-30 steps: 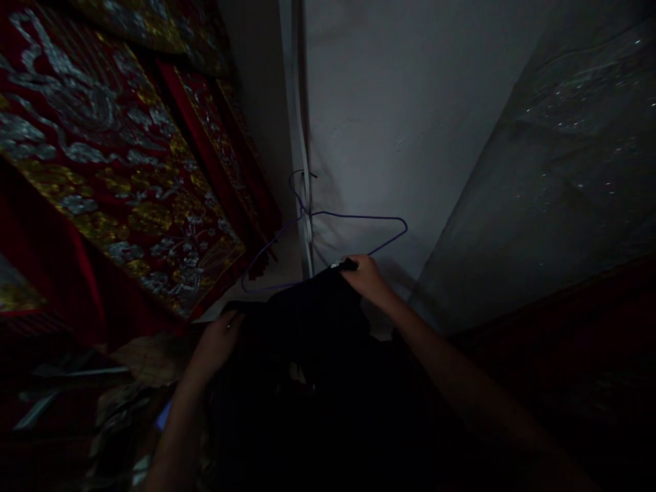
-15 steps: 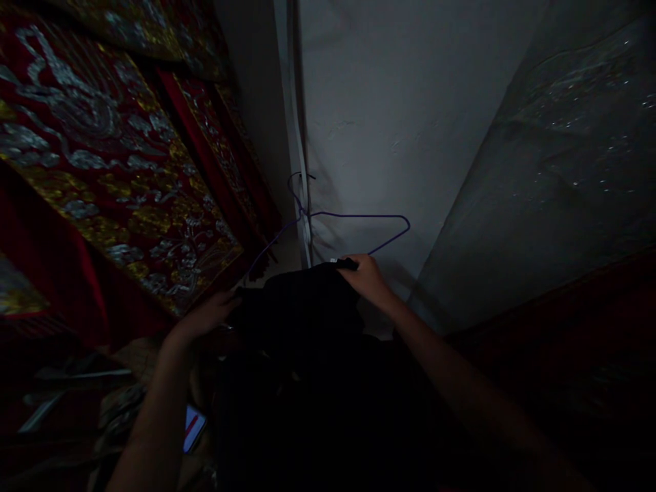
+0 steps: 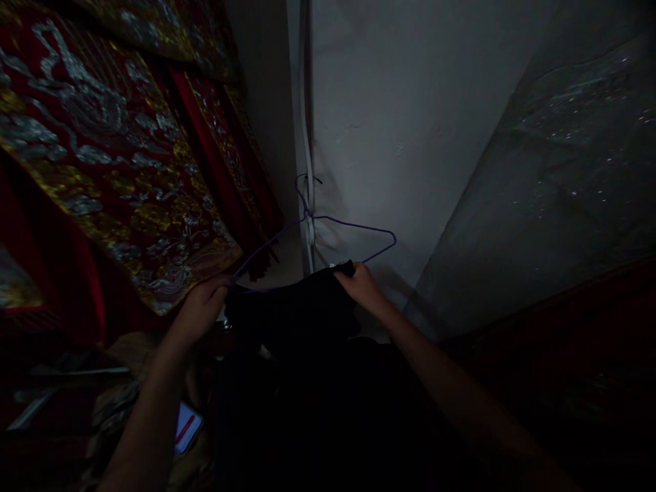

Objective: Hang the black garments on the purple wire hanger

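Note:
A purple wire hanger hangs by its hook from a pale strap or cord along the wall. Below it a black garment is stretched between my hands; its exact kind is lost in the dark. My right hand pinches the garment's upper right edge, just under the hanger's right arm. At the upper left corner, my left hand is closed on the garment where the hanger's left end meets it. The hanger's lower bar partly shows along the garment's top edge at left; the rest is hidden behind the cloth.
Red cloth with gold and silver embroidery hangs at the left. A shiny, clear plastic sheet covers part of the right side. Low on the left, a lit phone lies among dim clutter. The wall is grey.
My left hand has risen to the hanger's left end, with the garment's left corner. The hanger has tilted, its right end lower. My right hand keeps its pinch.

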`<state>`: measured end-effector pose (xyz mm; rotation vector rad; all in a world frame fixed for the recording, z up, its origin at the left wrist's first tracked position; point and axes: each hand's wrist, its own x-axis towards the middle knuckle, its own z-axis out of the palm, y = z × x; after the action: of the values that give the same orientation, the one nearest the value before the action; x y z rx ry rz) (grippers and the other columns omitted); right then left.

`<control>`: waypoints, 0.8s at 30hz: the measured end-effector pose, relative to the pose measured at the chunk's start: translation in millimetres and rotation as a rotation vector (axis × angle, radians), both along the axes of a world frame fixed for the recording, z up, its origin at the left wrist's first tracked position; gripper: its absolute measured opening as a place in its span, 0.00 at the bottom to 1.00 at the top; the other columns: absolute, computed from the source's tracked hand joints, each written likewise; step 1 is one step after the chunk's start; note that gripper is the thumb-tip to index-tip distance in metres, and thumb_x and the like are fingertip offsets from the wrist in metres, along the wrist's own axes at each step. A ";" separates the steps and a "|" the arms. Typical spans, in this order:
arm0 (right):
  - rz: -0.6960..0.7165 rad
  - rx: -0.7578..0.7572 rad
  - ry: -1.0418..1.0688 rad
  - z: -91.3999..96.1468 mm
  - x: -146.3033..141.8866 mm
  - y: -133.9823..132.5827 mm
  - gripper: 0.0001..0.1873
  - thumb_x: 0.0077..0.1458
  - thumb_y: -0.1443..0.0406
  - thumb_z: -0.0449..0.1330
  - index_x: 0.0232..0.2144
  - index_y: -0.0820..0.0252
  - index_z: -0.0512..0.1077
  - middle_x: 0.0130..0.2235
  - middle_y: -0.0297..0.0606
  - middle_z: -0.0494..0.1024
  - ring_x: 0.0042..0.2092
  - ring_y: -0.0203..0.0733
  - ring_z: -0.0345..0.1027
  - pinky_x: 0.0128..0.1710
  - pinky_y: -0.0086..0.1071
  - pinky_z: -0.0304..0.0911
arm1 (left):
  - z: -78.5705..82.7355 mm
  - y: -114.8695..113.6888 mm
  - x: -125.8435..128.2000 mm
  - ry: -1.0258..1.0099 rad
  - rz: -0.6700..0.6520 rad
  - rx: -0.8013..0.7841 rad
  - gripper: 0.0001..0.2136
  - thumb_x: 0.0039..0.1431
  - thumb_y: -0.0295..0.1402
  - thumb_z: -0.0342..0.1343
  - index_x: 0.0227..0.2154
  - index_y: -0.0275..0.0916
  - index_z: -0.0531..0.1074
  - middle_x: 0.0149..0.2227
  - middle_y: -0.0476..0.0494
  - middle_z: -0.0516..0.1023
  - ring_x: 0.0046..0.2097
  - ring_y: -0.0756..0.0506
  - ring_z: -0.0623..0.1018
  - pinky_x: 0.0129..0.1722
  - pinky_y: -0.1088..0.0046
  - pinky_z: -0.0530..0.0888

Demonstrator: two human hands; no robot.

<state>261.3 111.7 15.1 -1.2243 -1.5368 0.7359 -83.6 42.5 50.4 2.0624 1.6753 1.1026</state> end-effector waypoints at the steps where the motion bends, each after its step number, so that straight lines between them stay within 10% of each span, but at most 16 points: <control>1: -0.006 0.011 -0.006 -0.7 1.2 1.4 0.08 0.45 0.63 0.60 0.18 0.60 0.71 0.21 0.34 0.74 0.26 0.39 0.66 0.25 0.29 0.57 | -2.3 -4.6 -0.3 0.024 0.008 -0.014 0.17 0.59 0.42 0.46 0.38 0.39 0.77 0.40 0.42 0.81 0.46 0.40 0.78 0.53 0.65 0.70; 11: -0.023 0.008 -0.042 -3.4 1.8 13.3 0.10 0.46 0.61 0.59 0.18 0.59 0.70 0.20 0.34 0.73 0.25 0.39 0.67 0.25 0.29 0.56 | 17.9 -61.8 36.1 0.119 0.305 0.055 0.19 0.61 0.40 0.44 0.47 0.41 0.75 0.30 0.46 0.80 0.33 0.41 0.79 0.34 0.71 0.71; 24: -0.030 0.008 -0.016 -7.0 4.2 12.8 0.09 0.47 0.61 0.59 0.20 0.60 0.71 0.23 0.36 0.76 0.28 0.41 0.70 0.27 0.29 0.58 | 16.7 -66.3 17.6 0.122 0.291 -0.006 0.19 0.60 0.45 0.50 0.46 0.44 0.80 0.45 0.45 0.84 0.47 0.36 0.82 0.46 0.65 0.77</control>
<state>265.5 124.5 8.1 -1.2470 -1.5297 0.7013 -66.1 -23.8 67.1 1.9611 2.0868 1.0690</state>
